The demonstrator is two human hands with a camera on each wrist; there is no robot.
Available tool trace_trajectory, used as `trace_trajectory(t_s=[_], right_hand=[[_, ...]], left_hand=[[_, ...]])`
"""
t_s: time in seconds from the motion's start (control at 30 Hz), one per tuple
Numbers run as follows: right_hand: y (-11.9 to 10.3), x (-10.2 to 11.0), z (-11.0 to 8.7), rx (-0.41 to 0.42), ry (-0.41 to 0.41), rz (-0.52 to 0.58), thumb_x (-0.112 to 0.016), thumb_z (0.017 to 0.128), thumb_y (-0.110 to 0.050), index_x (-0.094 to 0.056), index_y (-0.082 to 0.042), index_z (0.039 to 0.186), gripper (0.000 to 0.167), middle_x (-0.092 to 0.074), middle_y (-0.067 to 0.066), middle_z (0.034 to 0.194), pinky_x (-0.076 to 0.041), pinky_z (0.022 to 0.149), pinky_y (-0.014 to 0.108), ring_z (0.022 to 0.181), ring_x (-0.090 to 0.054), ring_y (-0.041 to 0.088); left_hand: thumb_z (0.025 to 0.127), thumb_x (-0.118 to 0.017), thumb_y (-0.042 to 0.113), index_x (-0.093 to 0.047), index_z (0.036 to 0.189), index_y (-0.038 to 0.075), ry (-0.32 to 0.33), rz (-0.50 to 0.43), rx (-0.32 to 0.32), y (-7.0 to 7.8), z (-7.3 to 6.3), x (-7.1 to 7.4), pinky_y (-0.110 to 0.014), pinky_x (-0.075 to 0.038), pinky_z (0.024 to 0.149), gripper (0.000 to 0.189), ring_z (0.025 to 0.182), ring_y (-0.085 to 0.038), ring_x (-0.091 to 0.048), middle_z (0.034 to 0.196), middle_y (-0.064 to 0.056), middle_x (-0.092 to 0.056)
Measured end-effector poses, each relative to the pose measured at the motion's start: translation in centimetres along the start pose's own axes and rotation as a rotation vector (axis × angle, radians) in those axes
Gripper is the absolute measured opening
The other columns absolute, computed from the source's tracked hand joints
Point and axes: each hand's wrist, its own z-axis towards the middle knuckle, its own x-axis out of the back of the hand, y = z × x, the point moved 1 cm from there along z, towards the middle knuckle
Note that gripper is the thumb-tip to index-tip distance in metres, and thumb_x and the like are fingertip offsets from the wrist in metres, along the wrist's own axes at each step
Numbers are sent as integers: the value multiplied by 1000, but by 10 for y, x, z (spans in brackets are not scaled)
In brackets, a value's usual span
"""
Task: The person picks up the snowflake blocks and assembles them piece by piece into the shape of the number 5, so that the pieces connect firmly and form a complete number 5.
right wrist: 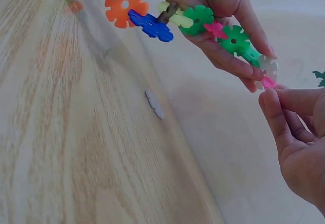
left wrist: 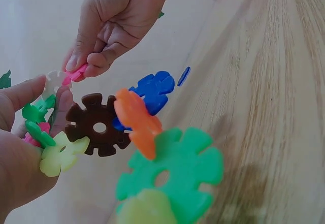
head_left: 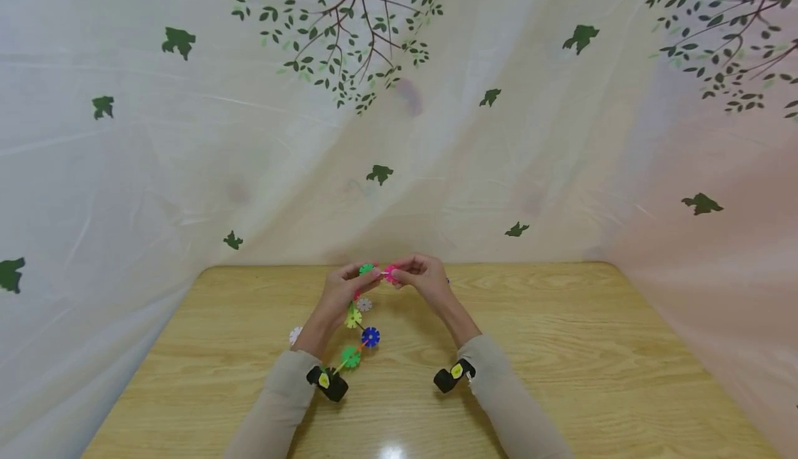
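Note:
A chain of notched plastic snowflake discs hangs from my left hand [head_left: 346, 287] toward the table. Its thumb and fingers pinch a white disc [right wrist: 267, 66] at the chain's upper end. Thumb and fingertips of my right hand [head_left: 429, 280] pinch a pink disc [head_left: 390, 274], whose edge meets the white one. Below my left palm, the chain runs through a yellow disc [left wrist: 55, 161], a brown disc [left wrist: 83, 118], a blue disc [left wrist: 155, 86], an orange disc [left wrist: 133, 113] and a green disc [left wrist: 189, 155]. Fingers partly hide the white and pink discs.
A loose blue disc [left wrist: 184, 75] lies on the wooden table [head_left: 561, 348] beyond my right hand. Near the edge is a pale disc [right wrist: 154, 104], and a white disc [head_left: 295, 335] shows beside my left wrist. A printed curtain [head_left: 299, 189] hangs behind the table.

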Motion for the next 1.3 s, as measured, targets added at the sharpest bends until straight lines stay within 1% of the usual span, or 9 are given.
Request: trace_trajectory(t_s=[0.17, 0.27, 0.43, 0.57, 0.73, 0.87, 0.97, 1.17, 1.3], right_hand=[[2, -3, 1, -6, 34, 35, -68, 92, 8, -64, 20, 111, 23, -73, -1, 83, -61, 66, 24, 67, -69, 10], [3, -4, 2, -12, 54, 54, -67, 92, 10, -62, 21, 112, 24, -72, 0, 83, -61, 66, 24, 67, -69, 10], [4, -3, 1, -49, 62, 41, -67, 92, 9, -63, 20, 113, 24, -73, 1, 84, -61, 67, 23, 68, -69, 10], [4, -1, 0, -87, 31, 0, -68, 93, 6, -65, 17, 114, 25, -73, 1, 84, -61, 67, 24, 68, -69, 10], [4, -1, -1, -134, -18, -52, -69, 94, 1, -67, 14, 115, 25, -74, -1, 86, -64, 76, 36, 72, -70, 10], [6, -1, 0, -144, -51, -81, -69, 95, -1, -67, 12, 116, 25, -74, -1, 86, -60, 87, 54, 74, -71, 10], [7, -1, 0, -157, -84, -88, -68, 95, 0, -66, 12, 119, 27, -74, -1, 87, -56, 92, 61, 76, -71, 10], [8, 1, 0, -172, -157, -103, -69, 93, 3, -63, 14, 122, 32, -75, 2, 89, -60, 90, 52, 79, -72, 11], [9, 2, 0, -193, -177, -135, -68, 93, 4, -63, 13, 122, 30, -75, 4, 91, -58, 93, 55, 80, -72, 10]], left_hand=[[98, -66, 2, -58, 127, -14, 31, -18, 10, 0, -1, -4, -29, -59, 93, 34, 96, -16, -74, 98, -1, -69], [100, -63, 3, -58, 125, -11, 28, -13, 23, 0, -1, -7, -32, -59, 95, 30, 97, -18, -71, 97, -1, -68], [106, -54, 9, -50, 127, -8, -44, 37, 88, -2, -1, -9, -36, -58, 98, 28, 101, -19, -66, 103, -3, -64], [107, -50, 13, -48, 126, -5, -109, 109, 134, 0, -3, -7, -46, -53, 105, 26, 108, -24, -64, 114, -7, -59], [107, -51, 18, -50, 134, -2, -163, 181, 176, 6, -6, -1, -55, -46, 112, 33, 116, -30, -62, 128, -14, -58], [107, -51, 20, -50, 143, -1, -212, 223, 185, 10, -6, 6, -53, -46, 112, 42, 113, -25, -65, 135, -17, -58], [107, -49, 20, -51, 145, -1, -242, 242, 186, 11, -6, 12, -52, -47, 111, 43, 111, -23, -67, 134, -16, -60], [107, -51, 19, -56, 141, -3, -217, 250, 190, 11, -4, 19, -44, -52, 107, 41, 120, -28, -59, 133, -14, -60], [106, -51, 18, -57, 141, -2, -193, 251, 193, 12, -3, 21, -38, -56, 102, 40, 119, -26, -57, 133, -13, -59]])
